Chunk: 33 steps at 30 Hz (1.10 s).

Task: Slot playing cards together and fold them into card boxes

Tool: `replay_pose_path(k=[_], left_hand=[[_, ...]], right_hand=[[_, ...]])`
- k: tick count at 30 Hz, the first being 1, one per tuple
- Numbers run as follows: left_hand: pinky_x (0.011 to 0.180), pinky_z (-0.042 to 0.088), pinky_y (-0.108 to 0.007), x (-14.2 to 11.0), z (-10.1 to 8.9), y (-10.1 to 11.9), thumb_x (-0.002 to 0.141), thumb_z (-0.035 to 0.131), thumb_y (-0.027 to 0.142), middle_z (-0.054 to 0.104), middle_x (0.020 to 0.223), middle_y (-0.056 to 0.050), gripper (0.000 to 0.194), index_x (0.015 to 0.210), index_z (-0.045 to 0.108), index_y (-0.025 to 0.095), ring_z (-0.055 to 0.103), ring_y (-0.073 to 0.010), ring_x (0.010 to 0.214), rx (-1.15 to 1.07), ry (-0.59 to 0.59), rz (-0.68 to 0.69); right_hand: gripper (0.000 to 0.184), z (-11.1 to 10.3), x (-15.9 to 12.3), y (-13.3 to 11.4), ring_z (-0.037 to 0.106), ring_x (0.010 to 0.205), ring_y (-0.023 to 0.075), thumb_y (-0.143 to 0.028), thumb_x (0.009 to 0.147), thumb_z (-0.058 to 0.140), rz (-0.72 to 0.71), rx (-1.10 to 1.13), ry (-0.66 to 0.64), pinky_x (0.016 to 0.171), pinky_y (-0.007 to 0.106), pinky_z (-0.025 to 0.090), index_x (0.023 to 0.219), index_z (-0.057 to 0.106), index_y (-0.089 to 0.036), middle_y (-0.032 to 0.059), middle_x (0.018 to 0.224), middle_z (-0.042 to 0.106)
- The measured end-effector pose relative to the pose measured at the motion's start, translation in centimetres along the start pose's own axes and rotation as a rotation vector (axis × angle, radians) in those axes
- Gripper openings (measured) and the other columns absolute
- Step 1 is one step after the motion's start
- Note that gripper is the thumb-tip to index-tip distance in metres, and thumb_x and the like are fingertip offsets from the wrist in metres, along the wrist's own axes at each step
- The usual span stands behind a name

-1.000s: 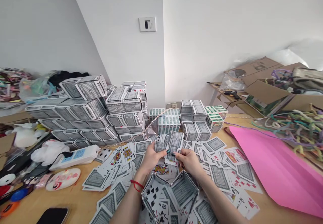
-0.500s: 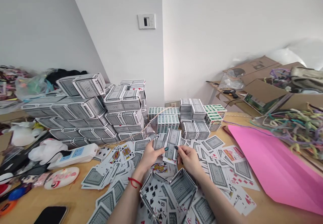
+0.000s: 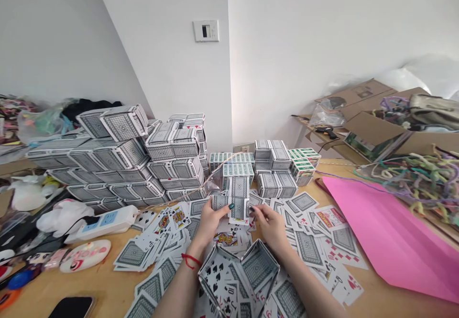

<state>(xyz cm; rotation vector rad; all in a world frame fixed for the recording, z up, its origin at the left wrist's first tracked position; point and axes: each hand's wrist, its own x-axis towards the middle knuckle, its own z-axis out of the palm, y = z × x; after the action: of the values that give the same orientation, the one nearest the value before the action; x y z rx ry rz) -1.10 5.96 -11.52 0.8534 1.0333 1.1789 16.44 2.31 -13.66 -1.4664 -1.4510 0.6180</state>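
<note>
In the middle, my left hand, with a red string bracelet at its wrist, grips a playing card piece made of patterned-back cards, thumb pressed on its face. One card stands upright and others cross it at the sides. My right hand pinches the right edge of this piece between thumb and fingers. Between my forearms stands an open-topped frame of folded cards with angled walls. Loose cards lie inside and under it. A face card lies face up just below my left hand.
Stacked blocks of folded cards rise at the back left, with a smaller stack behind my hands. Green card boxes stand nearby. Scattered cards flank both arms. A power strip, phone and pink sheet lie around.
The card piece has turned more upright and shifted slightly left in my hands. My right fingers remain at its right edge. The view has shifted slightly.
</note>
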Motion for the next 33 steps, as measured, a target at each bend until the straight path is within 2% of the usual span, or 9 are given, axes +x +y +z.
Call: replay_pose_path(k=[3,7,12,16,20,25,28,31,33], left_hand=[[0.056,0.049,-0.024,0.1,-0.3,0.2,0.053,0.078,0.027,0.068,0.085,-0.004,0.046,0.092,0.056,0.017,0.064,-0.0174,0.068,-0.042,0.013,-0.013],[0.045,0.043,-0.017,0.0,-0.4,0.8,0.054,0.077,0.028,0.065,0.079,0.0,0.05,0.098,0.053,0.021,0.061,-0.0116,0.058,-0.063,-0.056,-0.066],[0.047,0.043,-0.017,-0.3,-0.5,1.0,0.058,0.075,0.026,0.064,0.081,0.002,0.044,0.096,0.054,0.023,0.059,-0.0098,0.059,-0.095,-0.107,-0.088],[0.054,0.047,-0.02,-0.2,-0.7,1.0,0.058,0.075,0.027,0.065,0.086,0.0,0.042,0.095,0.054,0.021,0.062,-0.0128,0.066,-0.11,-0.08,-0.08],[0.059,0.049,-0.023,-0.3,-0.6,1.2,0.056,0.075,0.027,0.065,0.087,-0.001,0.043,0.093,0.055,0.02,0.063,-0.0143,0.067,-0.123,-0.061,-0.062],[0.054,0.048,-0.023,-0.1,-0.6,1.0,0.06,0.072,0.027,0.063,0.085,-0.001,0.039,0.094,0.053,0.021,0.061,-0.0137,0.063,-0.05,-0.027,0.026],[0.059,0.048,-0.023,0.1,-0.9,0.7,0.062,0.071,0.027,0.063,0.088,-0.001,0.039,0.096,0.053,0.021,0.061,-0.0138,0.067,0.035,0.023,0.1],[0.066,0.048,-0.025,0.3,-1.1,0.5,0.061,0.072,0.027,0.064,0.09,-0.003,0.041,0.096,0.054,0.019,0.062,-0.0152,0.071,0.098,0.041,0.13],[0.068,0.047,-0.026,0.3,-1.1,0.5,0.06,0.072,0.028,0.064,0.088,-0.003,0.041,0.096,0.055,0.019,0.062,-0.0156,0.071,0.125,0.05,0.139]], right_hand=[[0.026,-0.7,0.5,0.7,0.055,0.079,0.0234,-0.04,0.083,0.047,-0.177,-0.243,0.12,0.072,0.035,0.043,0.087,0.064,-0.02,0.0084,0.084,0.067],[0.027,-0.7,0.8,1.8,0.052,0.091,0.0262,-0.034,0.08,0.053,-0.264,-0.453,0.096,0.08,0.04,0.042,0.1,0.063,-0.02,0.009,0.105,0.065],[0.024,-0.5,0.7,1.7,0.051,0.09,0.026,-0.025,0.082,0.049,-0.27,-0.529,0.043,0.078,0.038,0.043,0.099,0.064,-0.016,0.0096,0.1,0.067],[0.023,-0.7,0.7,1.0,0.052,0.085,0.0249,-0.024,0.084,0.045,-0.299,-0.504,0.033,0.076,0.037,0.043,0.095,0.065,-0.018,0.0084,0.092,0.069],[0.028,-0.8,0.6,0.8,0.054,0.081,0.0237,-0.032,0.087,0.04,-0.26,-0.365,0.125,0.073,0.034,0.043,0.085,0.064,-0.019,0.0095,0.08,0.067],[0.038,-1.4,0.7,0.8,0.052,0.049,0.0191,-0.053,0.084,0.039,0.149,-0.048,0.325,0.053,0.031,0.039,0.071,0.056,-0.021,0.0034,0.053,0.058],[0.038,-1.7,1.0,0.6,0.049,0.04,0.0177,-0.06,0.077,0.046,0.274,0.27,0.27,0.047,0.031,0.039,0.074,0.053,-0.022,-0.0003,0.045,0.055],[0.038,-1.6,1.3,0.4,0.053,0.042,0.0181,-0.059,0.072,0.054,0.271,0.512,0.174,0.046,0.031,0.042,0.08,0.054,-0.022,-0.0003,0.047,0.058],[0.037,-1.4,1.3,0.2,0.054,0.042,0.0181,-0.057,0.071,0.056,0.262,0.557,0.134,0.046,0.031,0.043,0.082,0.055,-0.022,-0.0003,0.048,0.059]])
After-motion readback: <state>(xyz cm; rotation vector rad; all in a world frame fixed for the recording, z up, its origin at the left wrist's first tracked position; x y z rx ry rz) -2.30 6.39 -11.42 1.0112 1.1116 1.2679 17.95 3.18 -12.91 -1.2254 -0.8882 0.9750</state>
